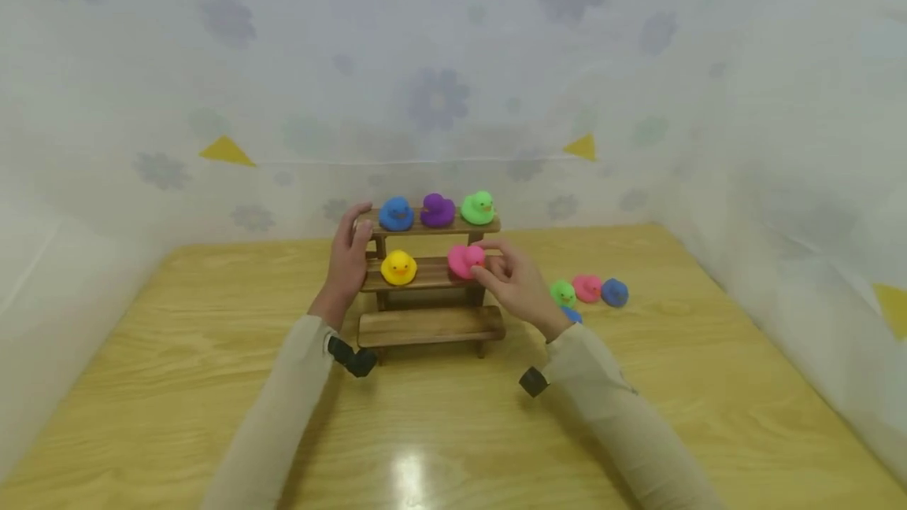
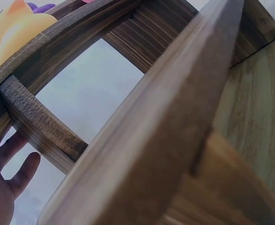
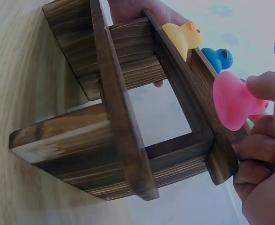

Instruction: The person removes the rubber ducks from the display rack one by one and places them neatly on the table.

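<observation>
A three-step wooden shelf (image 1: 428, 325) stands on the table. My left hand (image 1: 346, 262) holds its left end near the top step, with some fingers behind the wood. At the right end of the middle step, my right hand (image 1: 520, 286) pinches a pink rubber duck (image 3: 231, 101) between thumb and fingers. The duck is tilted in the right wrist view; its contact with the step cannot be told. A yellow duck (image 1: 399, 267) sits at the left of that step. Blue (image 1: 396, 214), purple (image 1: 438, 211) and green (image 1: 478, 208) ducks line the top step.
Right of the shelf, a green duck (image 1: 563, 293), a pink duck (image 1: 587, 288) and a blue duck (image 1: 615, 292) lie on the wood-grain table (image 1: 453, 431). Another blue duck (image 1: 571, 315) is partly hidden by my right wrist. A flowered curtain (image 1: 439, 38) hangs behind.
</observation>
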The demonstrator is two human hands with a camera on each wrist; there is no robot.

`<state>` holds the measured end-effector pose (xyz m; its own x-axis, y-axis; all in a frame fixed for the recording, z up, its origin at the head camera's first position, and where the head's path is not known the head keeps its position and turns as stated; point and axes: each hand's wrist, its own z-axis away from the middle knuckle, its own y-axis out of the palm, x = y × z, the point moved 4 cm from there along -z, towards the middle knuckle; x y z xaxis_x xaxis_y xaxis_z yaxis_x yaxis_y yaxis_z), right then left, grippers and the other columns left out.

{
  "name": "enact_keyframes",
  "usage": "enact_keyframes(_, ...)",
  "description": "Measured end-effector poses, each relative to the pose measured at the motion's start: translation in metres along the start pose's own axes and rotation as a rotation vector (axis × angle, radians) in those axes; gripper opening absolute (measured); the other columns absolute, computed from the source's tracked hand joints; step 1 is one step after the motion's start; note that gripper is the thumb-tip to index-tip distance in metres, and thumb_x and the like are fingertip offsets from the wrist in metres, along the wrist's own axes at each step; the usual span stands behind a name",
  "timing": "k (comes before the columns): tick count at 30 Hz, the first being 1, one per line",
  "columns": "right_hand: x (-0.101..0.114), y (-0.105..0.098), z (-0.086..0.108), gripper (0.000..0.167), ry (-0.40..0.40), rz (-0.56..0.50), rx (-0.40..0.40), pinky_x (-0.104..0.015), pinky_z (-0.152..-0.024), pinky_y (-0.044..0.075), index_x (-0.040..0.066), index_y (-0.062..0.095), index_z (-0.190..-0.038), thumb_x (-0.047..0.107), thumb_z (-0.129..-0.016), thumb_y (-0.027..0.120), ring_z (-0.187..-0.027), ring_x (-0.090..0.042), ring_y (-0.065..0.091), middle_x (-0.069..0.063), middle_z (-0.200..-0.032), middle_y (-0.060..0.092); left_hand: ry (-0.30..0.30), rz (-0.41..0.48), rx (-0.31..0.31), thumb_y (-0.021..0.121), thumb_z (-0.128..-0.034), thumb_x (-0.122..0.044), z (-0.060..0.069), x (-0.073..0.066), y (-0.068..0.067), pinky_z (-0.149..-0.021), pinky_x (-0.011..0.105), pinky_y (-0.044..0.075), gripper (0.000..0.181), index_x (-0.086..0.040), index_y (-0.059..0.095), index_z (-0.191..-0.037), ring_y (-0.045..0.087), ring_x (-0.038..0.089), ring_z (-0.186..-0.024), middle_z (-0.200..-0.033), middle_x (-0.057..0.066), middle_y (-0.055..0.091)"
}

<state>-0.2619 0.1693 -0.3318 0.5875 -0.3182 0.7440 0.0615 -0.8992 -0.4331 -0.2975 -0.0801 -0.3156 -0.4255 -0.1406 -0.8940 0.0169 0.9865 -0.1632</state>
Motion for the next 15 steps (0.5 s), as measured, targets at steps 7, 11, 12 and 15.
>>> enact_keyframes(7,-0.009,-0.021,0.019,0.033,0.118,-0.056,-0.123,-0.021,-0.047,0.023,-0.004,0.056,-0.124,0.0,-0.092,0.061,-0.047,-0.003,0.024,0.008,-0.053,0.028,0.007,0.023,0.022,0.035,-0.1036,-0.016,0.0,0.0,0.008,-0.099,0.05,0.036,0.043,0.002,0.037,-0.143,0.044,0.039,-0.121,-0.148,0.024,0.034)
enact_keyframes(11,-0.019,-0.041,0.035,0.031,0.184,-0.053,-0.16,-0.023,-0.045,0.021,0.0,0.056,-0.124,0.008,-0.094,0.061,-0.046,-0.005,0.022,0.007,-0.053,0.028,0.007,0.027,0.026,0.035,-0.1034,-0.016,0.0,0.001,0.012,-0.097,0.049,0.037,0.043,0.002,0.038,-0.142,0.045,0.038,-0.118,-0.146,0.025,0.036)
enact_keyframes(12,-0.021,-0.046,0.038,0.031,0.196,-0.059,-0.166,-0.024,-0.044,0.022,0.001,0.055,-0.124,0.009,-0.094,0.06,-0.046,-0.005,0.022,0.007,-0.053,0.028,0.005,0.026,0.026,0.035,-0.1034,-0.016,-0.001,0.002,0.012,-0.096,0.049,0.037,0.043,0.001,0.038,-0.142,0.045,0.038,-0.119,-0.146,0.025,0.036)
enact_keyframes(15,-0.027,-0.058,0.046,0.032,0.221,-0.072,-0.185,-0.026,-0.044,0.022,0.001,0.054,-0.126,0.009,-0.095,0.059,-0.045,-0.005,0.023,0.007,-0.053,0.031,0.002,0.029,0.022,0.036,-0.1033,-0.017,-0.001,0.001,0.011,-0.095,0.049,0.037,0.043,0.0,0.038,-0.142,0.046,0.037,-0.116,-0.146,0.024,0.036)
